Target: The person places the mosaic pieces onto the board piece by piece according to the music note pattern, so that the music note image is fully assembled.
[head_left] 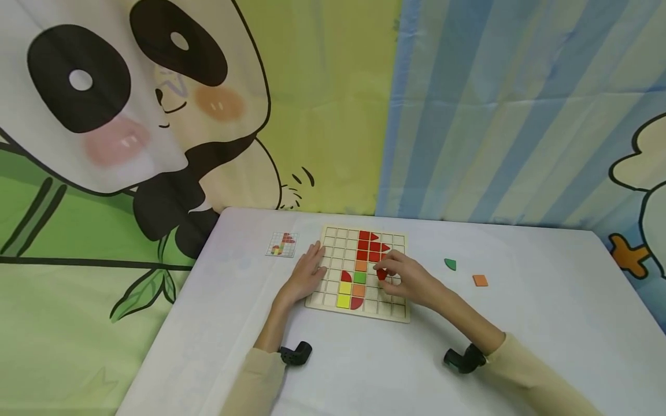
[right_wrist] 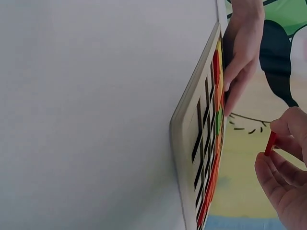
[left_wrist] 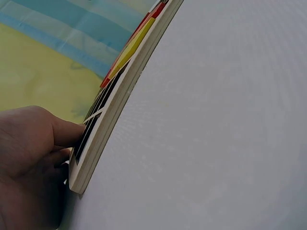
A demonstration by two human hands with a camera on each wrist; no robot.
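A wooden grid board (head_left: 333,260) lies on the white table, with red, orange, green and yellow flat pieces set in some of its squares. My right hand (head_left: 413,280) pinches a red piece (right_wrist: 271,143) between thumb and fingertips, held above the board's right half. In the head view the fingers partly cover this piece, so its full shape cannot be told. My left hand (head_left: 306,274) rests at the board's left edge, fingers fairly straight, the thumb touching the frame. The left wrist view shows that thumb against the board's rim (left_wrist: 103,129).
A small printed pattern card (head_left: 282,244) lies left of the board. To the right are a green quarter-round piece (head_left: 450,264) and an orange square (head_left: 480,281). A panda-print cloth (head_left: 333,104) hangs behind the table.
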